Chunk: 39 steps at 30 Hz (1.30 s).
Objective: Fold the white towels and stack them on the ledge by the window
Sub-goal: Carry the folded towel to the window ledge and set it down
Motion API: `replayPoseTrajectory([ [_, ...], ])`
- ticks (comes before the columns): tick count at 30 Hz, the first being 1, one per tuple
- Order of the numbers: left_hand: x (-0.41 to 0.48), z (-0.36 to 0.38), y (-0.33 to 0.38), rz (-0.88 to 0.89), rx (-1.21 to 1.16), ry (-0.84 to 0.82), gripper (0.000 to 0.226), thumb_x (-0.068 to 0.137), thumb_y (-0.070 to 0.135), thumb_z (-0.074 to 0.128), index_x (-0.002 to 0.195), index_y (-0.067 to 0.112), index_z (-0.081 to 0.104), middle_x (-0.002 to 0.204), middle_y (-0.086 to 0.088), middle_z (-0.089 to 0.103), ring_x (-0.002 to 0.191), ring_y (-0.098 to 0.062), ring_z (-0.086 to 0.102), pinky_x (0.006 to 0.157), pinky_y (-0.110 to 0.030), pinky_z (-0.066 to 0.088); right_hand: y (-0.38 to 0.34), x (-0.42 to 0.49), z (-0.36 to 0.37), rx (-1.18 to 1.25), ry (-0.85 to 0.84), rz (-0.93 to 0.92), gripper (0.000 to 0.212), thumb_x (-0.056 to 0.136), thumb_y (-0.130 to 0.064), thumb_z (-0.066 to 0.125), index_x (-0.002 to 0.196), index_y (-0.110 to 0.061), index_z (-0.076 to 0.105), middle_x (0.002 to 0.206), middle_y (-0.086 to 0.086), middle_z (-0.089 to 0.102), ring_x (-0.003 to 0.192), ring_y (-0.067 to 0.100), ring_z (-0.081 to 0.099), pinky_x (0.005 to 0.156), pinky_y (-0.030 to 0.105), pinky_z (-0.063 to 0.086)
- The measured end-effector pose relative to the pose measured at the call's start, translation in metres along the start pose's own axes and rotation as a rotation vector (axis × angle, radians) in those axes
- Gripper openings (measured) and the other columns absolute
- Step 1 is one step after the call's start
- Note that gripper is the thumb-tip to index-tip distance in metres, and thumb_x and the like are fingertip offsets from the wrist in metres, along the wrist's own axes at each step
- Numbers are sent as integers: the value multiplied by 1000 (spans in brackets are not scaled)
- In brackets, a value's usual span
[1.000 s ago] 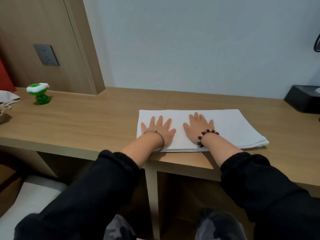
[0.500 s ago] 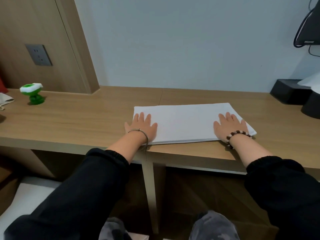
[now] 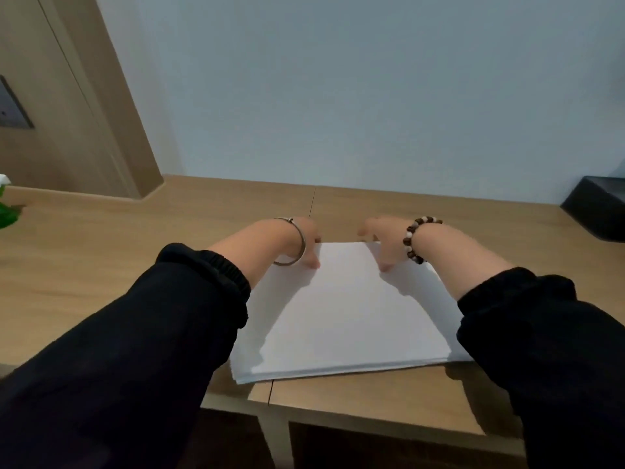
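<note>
A folded white towel (image 3: pixel 351 309) lies flat on the wooden surface (image 3: pixel 101 265), close to its near edge. The left hand (image 3: pixel 306 242) and right hand (image 3: pixel 382 240) each grip the towel's far edge, thumbs on top, fingers curled behind.

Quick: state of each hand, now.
Left hand: grips the white towel at its far edge.
Right hand: grips the same far edge.

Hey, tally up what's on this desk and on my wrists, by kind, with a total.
white towel: 1
bracelets: 2 (silver bangle, beaded bracelet)
black box: 1
green object: 1
Total: 5
</note>
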<state>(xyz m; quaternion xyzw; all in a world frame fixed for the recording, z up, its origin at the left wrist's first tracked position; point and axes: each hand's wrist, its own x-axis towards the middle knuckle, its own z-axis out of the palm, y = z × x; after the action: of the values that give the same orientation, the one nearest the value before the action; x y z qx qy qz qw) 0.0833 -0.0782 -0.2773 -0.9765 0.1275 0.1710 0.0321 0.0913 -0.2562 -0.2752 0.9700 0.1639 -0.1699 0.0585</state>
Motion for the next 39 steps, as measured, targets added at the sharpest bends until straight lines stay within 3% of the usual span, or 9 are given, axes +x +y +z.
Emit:
replayPoseTrajectory([
  [2, 13, -7, -3, 30, -60, -48, 55, 79, 33, 72, 128, 15, 53, 124, -2, 58, 108, -25, 57, 85, -30, 46, 5, 14, -8, -4, -90, -10, 62, 71, -21, 77, 126, -16, 48, 115, 2, 59, 89, 21, 59, 55, 22, 46],
  [4, 20, -10, -4, 31, -97, -107, 55, 75, 32, 76, 123, 15, 56, 118, -2, 61, 104, -25, 59, 87, -33, 49, 10, 23, -9, 95, -147, -2, 57, 66, -20, 79, 115, -17, 49, 106, 0, 59, 81, 19, 58, 47, 21, 38],
  [11, 24, -22, 13, -63, -113, -314, 25, 75, 19, 70, 98, 11, 64, 81, 0, 55, 79, -24, 61, 64, -30, 46, 22, 24, -8, 250, -273, 92, 50, 68, -39, 82, 101, -10, 57, 93, 4, 62, 84, 24, 60, 65, 27, 44],
  [15, 26, -28, 18, -71, -93, -369, 25, 77, 13, 68, 101, 15, 65, 85, 0, 55, 79, -23, 55, 66, -29, 47, 30, 20, -8, 238, -268, 131, 48, 66, -52, 77, 90, -14, 58, 79, 0, 59, 72, 22, 56, 56, 25, 39],
  [19, 17, -23, 13, -138, -87, -285, 29, 78, 12, 60, 104, 26, 66, 86, 3, 58, 83, -25, 58, 65, -27, 39, 42, 18, -12, 225, -323, 116, 50, 67, -59, 73, 67, -15, 48, 67, -1, 55, 61, 19, 54, 49, 24, 35],
  [23, -13, -12, -8, -238, -171, -220, 36, 85, 13, 57, 120, 26, 57, 114, -1, 61, 105, -26, 59, 75, -30, 42, 30, 21, -28, 95, -377, 7, 45, 75, -47, 72, 77, -10, 47, 69, -2, 51, 67, 22, 54, 60, 27, 43],
  [26, -55, -11, -43, -424, -217, -195, 31, 87, 17, 53, 118, 22, 58, 116, -4, 61, 106, -28, 59, 76, -31, 43, -12, 26, -50, 23, -293, -105, 32, 81, -38, 68, 84, -12, 49, 67, -3, 47, 67, 22, 53, 60, 27, 43],
  [31, -151, -11, -120, -714, -271, -129, 24, 89, 26, 53, 109, 16, 61, 109, -6, 63, 99, -29, 61, 71, -31, 42, -124, 23, -96, -100, -176, -331, 19, 83, -27, 62, 76, -14, 51, 67, -1, 51, 57, 17, 51, 52, 24, 37],
  [39, -343, 21, -219, -1084, -390, -9, 24, 90, 32, 55, 106, 16, 63, 105, -7, 64, 96, -29, 60, 70, -32, 42, -334, -28, -132, -248, 85, -669, 27, 90, -10, 47, 64, -15, 42, 63, 0, 47, 55, 17, 46, 56, 29, 39],
])
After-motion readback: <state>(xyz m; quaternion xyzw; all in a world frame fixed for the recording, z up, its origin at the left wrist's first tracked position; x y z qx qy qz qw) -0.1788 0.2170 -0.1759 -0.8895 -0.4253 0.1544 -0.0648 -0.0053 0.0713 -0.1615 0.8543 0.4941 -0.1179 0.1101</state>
